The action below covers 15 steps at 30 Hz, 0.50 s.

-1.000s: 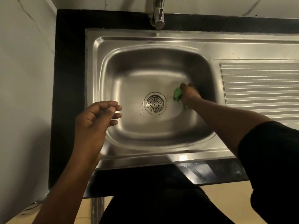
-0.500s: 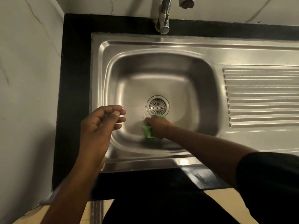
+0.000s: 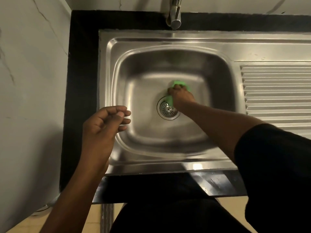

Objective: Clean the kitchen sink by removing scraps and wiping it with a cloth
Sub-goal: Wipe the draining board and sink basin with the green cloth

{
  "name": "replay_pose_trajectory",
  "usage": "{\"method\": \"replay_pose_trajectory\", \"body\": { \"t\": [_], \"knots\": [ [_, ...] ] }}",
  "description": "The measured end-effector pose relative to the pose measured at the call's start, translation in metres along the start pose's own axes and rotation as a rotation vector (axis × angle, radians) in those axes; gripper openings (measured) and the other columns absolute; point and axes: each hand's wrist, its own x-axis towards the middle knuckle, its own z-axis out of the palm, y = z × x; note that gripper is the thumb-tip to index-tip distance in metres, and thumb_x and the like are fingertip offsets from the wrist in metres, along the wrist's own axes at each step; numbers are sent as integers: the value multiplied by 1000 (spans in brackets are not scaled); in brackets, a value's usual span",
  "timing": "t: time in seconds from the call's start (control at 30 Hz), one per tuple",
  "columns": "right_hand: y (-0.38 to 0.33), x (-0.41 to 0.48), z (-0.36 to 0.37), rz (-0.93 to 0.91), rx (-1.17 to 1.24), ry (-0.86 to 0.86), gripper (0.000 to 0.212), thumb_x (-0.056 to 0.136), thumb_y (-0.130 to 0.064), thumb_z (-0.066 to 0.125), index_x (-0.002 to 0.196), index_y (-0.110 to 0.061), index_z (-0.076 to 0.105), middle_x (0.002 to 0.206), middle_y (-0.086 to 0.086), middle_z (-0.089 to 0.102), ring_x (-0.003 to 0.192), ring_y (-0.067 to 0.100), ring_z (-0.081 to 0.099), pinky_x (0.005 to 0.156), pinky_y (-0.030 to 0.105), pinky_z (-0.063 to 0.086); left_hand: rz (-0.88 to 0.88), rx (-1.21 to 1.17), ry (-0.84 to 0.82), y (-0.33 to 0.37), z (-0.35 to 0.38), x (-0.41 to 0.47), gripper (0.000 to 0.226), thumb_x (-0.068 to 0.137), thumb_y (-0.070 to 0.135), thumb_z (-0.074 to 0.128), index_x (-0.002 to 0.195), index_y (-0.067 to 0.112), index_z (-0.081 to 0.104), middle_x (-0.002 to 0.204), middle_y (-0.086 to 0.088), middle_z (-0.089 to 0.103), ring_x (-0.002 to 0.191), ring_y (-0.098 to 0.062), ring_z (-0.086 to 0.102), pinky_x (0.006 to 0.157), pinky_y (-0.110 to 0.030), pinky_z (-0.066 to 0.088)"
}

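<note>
The stainless steel sink fills the middle of the view, with a round drain strainer in the basin floor. My right hand presses a green cloth flat on the basin floor, just behind and right of the drain. Most of the cloth is hidden under my fingers. My left hand hovers over the sink's left rim with its fingers curled loosely inward, and I see nothing in it. No scraps show in the basin.
A chrome tap hangs over the back rim. A ribbed draining board lies to the right. Black countertop borders the sink, with a pale marbled wall on the left.
My right hand slid the green cloth from the right of the basin to the front of the drain, then back behind it. The left hand stayed over the left rim.
</note>
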Motion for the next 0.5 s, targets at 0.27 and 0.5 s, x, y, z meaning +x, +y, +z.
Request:
{"method": "replay_pose_trajectory", "body": {
  "t": [0.27,0.5],
  "knots": [
    [42,-69,4,191,-21,-144,49,97,-43,61,136,-13,61,135,20,56,125,41,58,106,43,50,-4,11,-13,0,2,-8,24,102,13,62,102,27,81,107,-5,82,99,-26,79,77,-24,61],
    [2,-102,8,231,288,-489,31,95,-13,61,122,-3,71,126,19,69,111,35,69,92,40,59,16,50,-76,9,16,-11,23,103,7,61,103,21,79,105,-5,82,94,-25,77,81,-33,61]
  ]
}}
